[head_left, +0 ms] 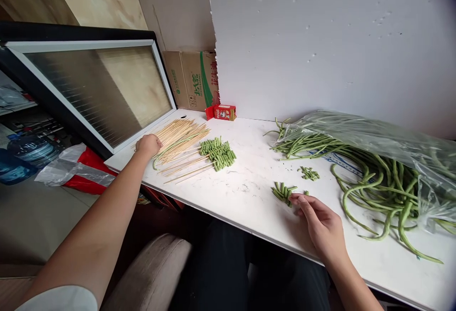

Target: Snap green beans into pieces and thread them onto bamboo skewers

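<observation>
My left hand [148, 145] reaches to the left end of a pile of bamboo skewers [181, 135], its fingers curled closed on the skewer ends. How many it grips is hidden. One uncut long bean lies across the pile. Beside it, several skewers carry rows of cut long bean pieces [218, 153] at their right ends. Near the front edge, my right hand [320, 223] has thumb and fingers pinched together at a small heap of cut bean pieces [282, 192]. The fingertips seem to hold a piece, mostly hidden by the hand.
Long beans [388, 178] spill from a clear plastic bag [356, 128] at right. Short bean scraps [309, 173] lie on the white table [242, 197]. A red box [224, 112] and a cardboard box [190, 80] stand at the back. A framed glass panel [103, 88] borders the left.
</observation>
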Demonstrator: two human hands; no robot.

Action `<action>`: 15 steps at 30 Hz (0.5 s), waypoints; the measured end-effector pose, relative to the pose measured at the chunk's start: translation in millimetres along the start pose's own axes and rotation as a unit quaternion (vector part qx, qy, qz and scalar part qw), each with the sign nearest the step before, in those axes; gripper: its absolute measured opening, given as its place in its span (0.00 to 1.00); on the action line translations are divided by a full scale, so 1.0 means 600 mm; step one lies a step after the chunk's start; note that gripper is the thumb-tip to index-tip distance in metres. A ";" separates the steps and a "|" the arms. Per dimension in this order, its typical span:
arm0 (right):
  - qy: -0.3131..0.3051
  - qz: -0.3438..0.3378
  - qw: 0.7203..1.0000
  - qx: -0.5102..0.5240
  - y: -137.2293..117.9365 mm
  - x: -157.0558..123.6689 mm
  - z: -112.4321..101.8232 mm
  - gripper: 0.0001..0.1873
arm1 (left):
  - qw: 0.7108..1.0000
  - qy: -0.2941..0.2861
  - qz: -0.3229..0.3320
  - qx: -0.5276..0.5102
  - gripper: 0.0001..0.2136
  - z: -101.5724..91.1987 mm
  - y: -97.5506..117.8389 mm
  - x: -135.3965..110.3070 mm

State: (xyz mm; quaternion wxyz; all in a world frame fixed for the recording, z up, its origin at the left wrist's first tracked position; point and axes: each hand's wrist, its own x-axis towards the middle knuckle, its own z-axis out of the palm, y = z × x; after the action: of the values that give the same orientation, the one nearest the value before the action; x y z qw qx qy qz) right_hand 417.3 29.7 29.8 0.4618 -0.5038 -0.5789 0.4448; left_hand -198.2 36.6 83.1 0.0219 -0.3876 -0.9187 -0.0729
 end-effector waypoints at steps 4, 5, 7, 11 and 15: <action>0.002 0.004 1.000 0.008 -0.002 0.000 0.002 0.23 | 1.000 -0.007 0.001 0.020 0.11 0.004 0.006 0.003; 0.001 0.003 1.000 0.010 -0.002 0.000 0.002 0.24 | 1.000 -0.010 0.000 0.023 0.11 0.005 0.008 0.004; -0.001 0.002 1.000 0.013 -0.001 0.000 0.002 0.24 | 0.999 -0.017 -0.002 0.027 0.11 0.007 0.009 0.004; -0.004 -0.006 1.000 0.016 0.006 0.000 0.002 0.23 | 1.000 -0.021 -0.006 0.021 0.10 0.009 0.011 0.002; -0.011 -0.021 1.000 0.015 0.009 -0.001 0.001 0.22 | 1.000 -0.024 -0.011 0.003 0.10 0.006 0.017 0.002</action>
State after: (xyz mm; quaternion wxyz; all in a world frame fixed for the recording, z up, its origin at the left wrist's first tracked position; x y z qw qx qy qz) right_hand 417.4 29.6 24.4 0.4719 -0.4795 -0.5881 0.4489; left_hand -191.6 45.2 81.1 -0.0003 -0.3791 -0.9234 -0.0611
